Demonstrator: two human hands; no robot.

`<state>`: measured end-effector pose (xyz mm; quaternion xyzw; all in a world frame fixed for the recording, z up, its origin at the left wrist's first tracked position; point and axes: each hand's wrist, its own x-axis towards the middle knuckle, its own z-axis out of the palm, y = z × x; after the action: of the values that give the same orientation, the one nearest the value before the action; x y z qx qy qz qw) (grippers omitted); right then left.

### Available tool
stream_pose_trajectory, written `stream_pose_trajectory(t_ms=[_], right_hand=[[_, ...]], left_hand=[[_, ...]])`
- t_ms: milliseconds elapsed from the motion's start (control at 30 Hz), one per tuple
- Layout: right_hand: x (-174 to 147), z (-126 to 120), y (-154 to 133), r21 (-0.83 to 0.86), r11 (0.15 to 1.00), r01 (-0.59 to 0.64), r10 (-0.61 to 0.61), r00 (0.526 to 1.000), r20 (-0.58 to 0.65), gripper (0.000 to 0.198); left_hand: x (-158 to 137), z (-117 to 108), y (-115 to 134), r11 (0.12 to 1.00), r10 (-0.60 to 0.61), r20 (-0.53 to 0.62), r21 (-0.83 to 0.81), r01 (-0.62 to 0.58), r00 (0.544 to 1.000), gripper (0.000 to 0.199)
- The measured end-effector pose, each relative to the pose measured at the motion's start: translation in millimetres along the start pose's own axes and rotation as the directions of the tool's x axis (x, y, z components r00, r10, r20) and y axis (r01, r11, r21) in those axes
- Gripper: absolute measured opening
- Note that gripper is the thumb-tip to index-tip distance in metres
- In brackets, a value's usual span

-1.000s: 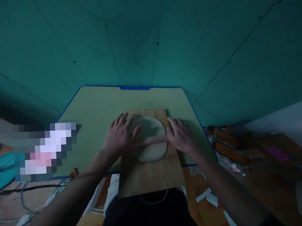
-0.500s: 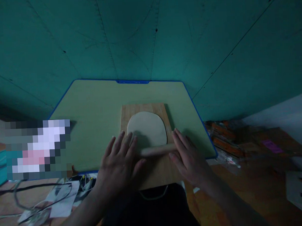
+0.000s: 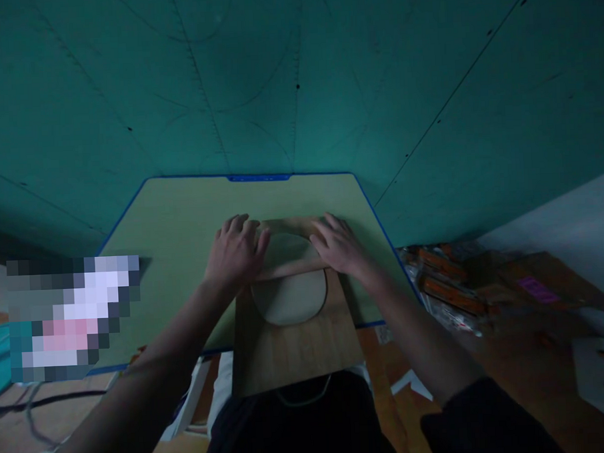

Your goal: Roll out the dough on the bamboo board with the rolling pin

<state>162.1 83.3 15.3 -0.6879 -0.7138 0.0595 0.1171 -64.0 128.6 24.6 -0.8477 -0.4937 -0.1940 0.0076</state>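
A pale wooden rolling pin (image 3: 296,268) lies across a flat, rounded sheet of dough (image 3: 291,299) on a wooden board (image 3: 300,353). My left hand (image 3: 238,250) rests palm down over the pin's left end. Its fingers reach past the pin toward the board's far side, thumb pointing inward. At the other end, my right hand (image 3: 337,243) lies over the pin in the same way, fingers forward and not wrapped round it. The pin's ends are hidden under both hands. Dough shows on both sides of the pin.
Beneath the board is a pale green table (image 3: 181,212) with a blue rim, against a green wall (image 3: 255,75). A blurred-out object (image 3: 95,295) lies at the table's left. Cardboard and plastic-wrapped packages (image 3: 449,287) sit at right. Cables (image 3: 49,401) run at lower left.
Both hands have moved forward, away from me, with the rolling pin. It has gone from the dough's near edge to across its middle. The camera view has shifted slightly.
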Motion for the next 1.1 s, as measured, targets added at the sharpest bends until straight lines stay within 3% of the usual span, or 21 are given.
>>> stream_pose_trajectory(t_ms=[100,200,300,367,567,700,800,1000,1100], right_hand=[[-41,-3,-2,0.017,0.992,0.123,-0.124,0.991,0.053,0.048],[-87,-4,-3,0.013,0.977,0.215,-0.215,0.977,0.010,0.055],[-100,-2,-3,-0.001,0.973,0.229,-0.229,0.973,-0.022,0.059],[-83,0,-2,-0.013,0.980,0.197,-0.197,0.980,-0.025,0.058],[8,2,4,-0.020,0.995,0.097,-0.097,0.995,-0.010,0.058],[33,1,6,0.005,1.000,-0.004,0.004,0.997,0.083,0.058],[15,3,6,0.016,0.997,0.076,-0.076,0.997,-0.004,0.059],[-66,2,2,0.005,0.981,0.193,-0.192,0.979,-0.074,0.055],[-71,0,0,-0.001,0.981,0.196,-0.196,0.979,-0.054,0.055]], left_hand=[[-40,-2,11,0.997,0.069,0.013,0.024,-0.070,0.998,0.054],[-82,-6,24,0.991,0.121,0.002,0.060,-0.121,0.993,0.058],[-89,-8,29,0.992,0.112,0.012,0.065,-0.112,0.994,0.057],[-72,-7,26,0.993,0.095,0.033,0.067,-0.097,0.995,0.055],[4,5,3,0.997,0.047,0.080,0.052,-0.051,0.996,0.046],[23,9,-5,0.999,-0.041,0.109,0.039,0.037,0.993,0.046],[4,5,2,1.000,0.009,0.102,0.015,-0.010,0.995,0.048],[-80,-8,31,0.975,0.216,0.009,0.058,-0.217,0.976,0.045],[-86,-7,31,0.967,0.250,0.013,0.049,-0.250,0.968,0.047]])
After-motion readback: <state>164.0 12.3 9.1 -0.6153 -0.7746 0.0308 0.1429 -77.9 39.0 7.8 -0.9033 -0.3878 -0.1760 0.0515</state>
